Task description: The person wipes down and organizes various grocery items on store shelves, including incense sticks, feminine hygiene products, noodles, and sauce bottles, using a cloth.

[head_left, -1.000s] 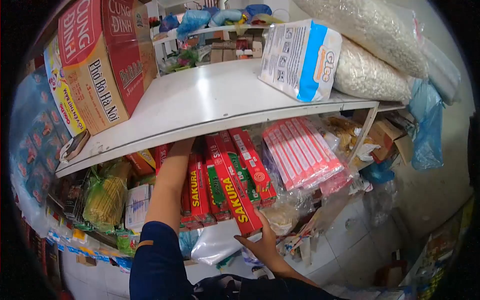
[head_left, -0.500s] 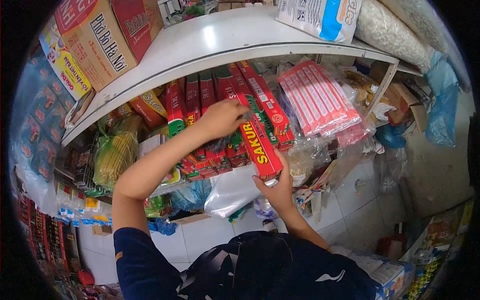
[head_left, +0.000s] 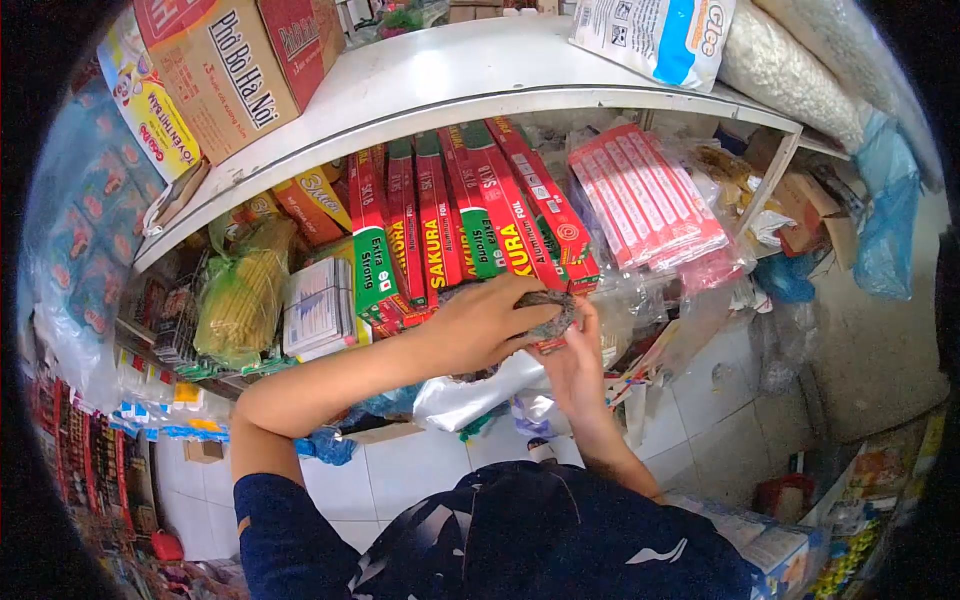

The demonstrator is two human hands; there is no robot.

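A dark grey cloth (head_left: 546, 312) is bunched in my left hand (head_left: 485, 322), whose fingers wrap round it at the near end of a red Sakura aluminum foil box (head_left: 497, 205). My right hand (head_left: 577, 365) grips the near end of that same box, thumb and fingertips by the cloth; the box end is mostly hidden between both hands. More red and green foil boxes (head_left: 376, 260) lie side by side to the left on the shelf. A flat pack of pink-and-white striped boxes (head_left: 650, 195) lies to the right.
The white shelf top (head_left: 420, 85) overhangs the boxes and carries a noodle carton (head_left: 235, 85) and a white-and-blue bag (head_left: 650, 38). A green-netted yellow bundle (head_left: 240, 305) and a stack of banded cards (head_left: 318, 310) are at left. Plastic wrap (head_left: 480, 395) hangs below.
The foil box under my hands now lies farther back in the row. My left hand, with the cloth, has moved down and right to its near end, close to my right hand.
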